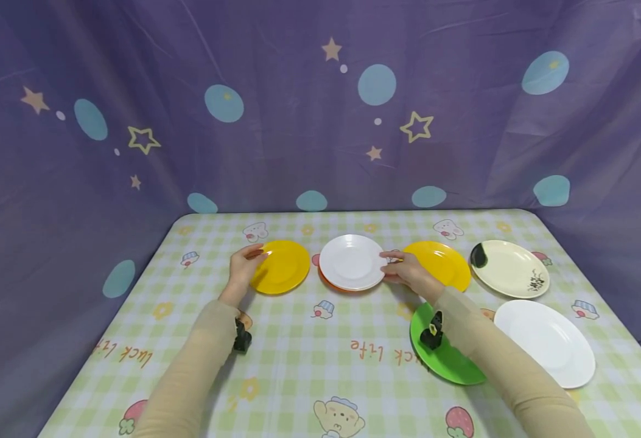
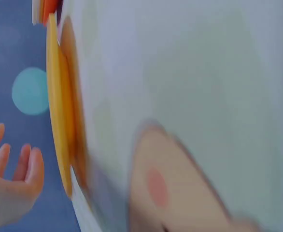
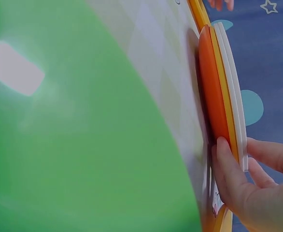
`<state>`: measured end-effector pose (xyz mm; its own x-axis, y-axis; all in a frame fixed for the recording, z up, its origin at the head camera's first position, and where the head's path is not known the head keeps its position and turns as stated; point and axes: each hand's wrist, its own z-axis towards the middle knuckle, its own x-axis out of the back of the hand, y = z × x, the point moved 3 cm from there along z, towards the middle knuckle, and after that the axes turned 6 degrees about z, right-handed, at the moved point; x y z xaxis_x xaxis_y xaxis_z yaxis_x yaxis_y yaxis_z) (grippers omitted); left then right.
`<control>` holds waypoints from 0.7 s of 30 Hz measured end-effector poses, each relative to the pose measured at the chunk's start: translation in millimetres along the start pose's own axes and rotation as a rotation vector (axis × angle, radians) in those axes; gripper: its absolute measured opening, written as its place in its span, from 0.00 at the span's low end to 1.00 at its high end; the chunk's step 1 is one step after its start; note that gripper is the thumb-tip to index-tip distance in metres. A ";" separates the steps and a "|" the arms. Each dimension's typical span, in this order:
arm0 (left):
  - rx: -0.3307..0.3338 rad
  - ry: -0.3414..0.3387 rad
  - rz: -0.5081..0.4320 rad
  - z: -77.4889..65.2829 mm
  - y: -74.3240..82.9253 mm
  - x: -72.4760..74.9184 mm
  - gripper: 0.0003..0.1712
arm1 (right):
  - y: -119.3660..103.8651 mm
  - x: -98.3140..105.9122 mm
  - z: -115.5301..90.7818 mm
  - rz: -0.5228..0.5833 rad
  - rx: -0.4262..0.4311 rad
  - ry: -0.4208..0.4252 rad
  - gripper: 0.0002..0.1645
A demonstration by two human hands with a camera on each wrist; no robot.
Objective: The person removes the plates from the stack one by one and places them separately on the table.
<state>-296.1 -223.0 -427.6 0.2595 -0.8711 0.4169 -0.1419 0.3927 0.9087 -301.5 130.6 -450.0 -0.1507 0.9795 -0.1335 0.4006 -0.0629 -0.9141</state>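
Note:
A stack of plates, with a white plate [image 1: 352, 261] on top and yellow and orange plates [image 3: 214, 82] beneath, lies at the middle of the table. My right hand [image 1: 409, 272] pinches the right edge of this stack, with fingers on both sides of the rim in the right wrist view. To the left is a single yellow plate [image 1: 283, 267]. Over its left edge hovers my left hand [image 1: 241, 269], its fingers loosely bent and holding nothing. The left wrist view shows that hand [image 2: 13, 193] apart from the yellow plate [image 2: 60, 106].
Right of the stack lie another yellow plate [image 1: 442, 264] and a cream plate [image 1: 509, 267] with dark decoration. Nearer stand a green plate [image 1: 446, 362], partly under my right forearm, and a white plate [image 1: 550, 347]. A purple curtain [image 1: 276, 158] hangs behind the checked table [image 1: 298, 377].

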 end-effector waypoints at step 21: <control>0.149 -0.327 0.003 -21.9 30.0 -83.6 0.19 | -2.4 -0.1 -2.5 0.032 -0.018 0.030 0.37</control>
<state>-301.1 -131.9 -434.7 -0.0573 -0.9279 0.3685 -0.2861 0.3688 0.8844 -300.2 131.1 -446.8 -0.1104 0.9825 -0.1503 0.4207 -0.0908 -0.9026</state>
